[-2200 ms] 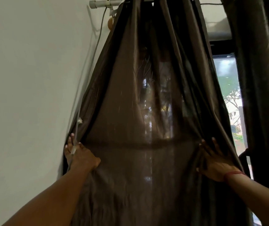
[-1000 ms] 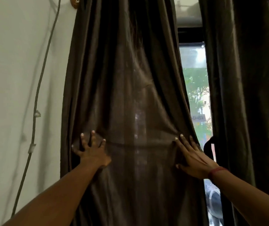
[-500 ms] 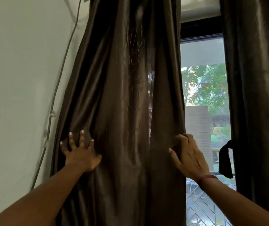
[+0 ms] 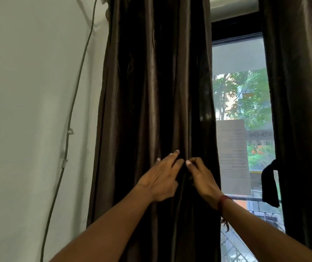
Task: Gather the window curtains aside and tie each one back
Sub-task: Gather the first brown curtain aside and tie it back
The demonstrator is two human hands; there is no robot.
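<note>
the dark brown curtain (image 4: 151, 110) is hanging bunched into narrow vertical folds between the pale wall (image 4: 28, 110) and the uncovered window pane (image 4: 240, 103). both hands are meeting at its middle, fingertips almost touching. the left hand (image 4: 161, 178) is lying against the folds with fingers stretched out and slightly spread, not closed on anything. the right hand (image 4: 201, 178) is curling its fingers into the fabric near the curtain's right edge, seemingly pinching a fold, though the grip itself is lost in shadow. a red thread band (image 4: 222, 202) is circling the right wrist. a second dark curtain (image 4: 302, 110) is hanging at the far right, with a black tie-back strip (image 4: 269, 184) dangling at its inner edge. a grey cable (image 4: 70, 120) is running down the wall, left of the gathered curtain. trees and a building are showing through the glass.
</note>
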